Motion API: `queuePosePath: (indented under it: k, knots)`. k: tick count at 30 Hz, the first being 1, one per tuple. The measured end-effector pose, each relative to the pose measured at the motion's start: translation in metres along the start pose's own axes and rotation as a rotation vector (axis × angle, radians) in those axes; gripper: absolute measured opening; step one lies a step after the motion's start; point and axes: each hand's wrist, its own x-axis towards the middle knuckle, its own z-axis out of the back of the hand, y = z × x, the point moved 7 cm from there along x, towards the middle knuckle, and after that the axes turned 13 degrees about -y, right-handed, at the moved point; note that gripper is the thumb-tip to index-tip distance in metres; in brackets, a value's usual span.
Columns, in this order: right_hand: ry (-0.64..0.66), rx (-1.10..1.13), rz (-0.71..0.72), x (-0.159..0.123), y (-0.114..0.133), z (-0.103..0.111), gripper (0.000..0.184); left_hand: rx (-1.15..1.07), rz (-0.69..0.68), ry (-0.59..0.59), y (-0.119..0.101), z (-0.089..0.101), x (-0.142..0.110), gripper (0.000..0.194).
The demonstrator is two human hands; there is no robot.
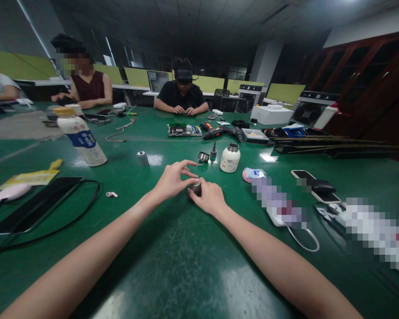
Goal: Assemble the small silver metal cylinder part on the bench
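Note:
A small silver metal cylinder [195, 186] stands on the green table, partly covered by fingers. Wrapped around its near and right side is my right hand [210, 196]. Beside its top is my left hand [174, 178], fingers spread and the thumb tip at or near the upper rim; whether it touches I cannot tell. A similar grey metal cylinder [142, 158] stands to the left. Beyond my hands are a shiny metal cup-like part [203, 157], a dark stepped part [213, 149] and a cream bottle [230, 158] with its mouth uncovered.
A drink bottle [83, 141], a black tablet [36, 206] with cables and an earbud [112, 194] lie left. A circuit board [184, 130] and power drills [216, 132] lie farther back. To the right are a phone [314, 186] and a black mouse [322, 186]. Several people sit beyond.

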Motion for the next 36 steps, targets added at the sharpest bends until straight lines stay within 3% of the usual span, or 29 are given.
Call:
queuePosePath:
  k: [5,8,13,16,23,27,36]
  knots:
    - [0.001,-0.019,-0.001,0.0,0.0,-0.001,0.04,0.001,-0.023,-0.07,-0.006,0.015,0.007,0.037]
    - [-0.003,-0.031,0.001,0.0,0.0,-0.002,0.039,0.038,-0.002,-0.076,0.009,0.035,0.015,0.046]
    - [-0.005,-0.047,-0.003,0.0,0.001,0.0,0.04,0.118,0.195,0.181,0.068,0.032,0.012,0.054]
    - [-0.004,-0.048,-0.009,0.0,0.001,0.001,0.041,0.102,0.253,0.307,0.086,0.021,0.004,0.059]
    - [0.001,-0.044,-0.007,0.001,0.0,0.0,0.041,0.157,0.192,0.267,0.078,0.035,0.01,0.061]
    - [0.003,-0.044,-0.006,0.001,0.0,0.0,0.041,0.191,0.194,0.301,0.084,0.027,0.007,0.055]
    - [0.012,-0.052,-0.005,0.0,0.001,0.001,0.04,0.145,0.128,0.201,0.085,0.022,0.006,0.046]
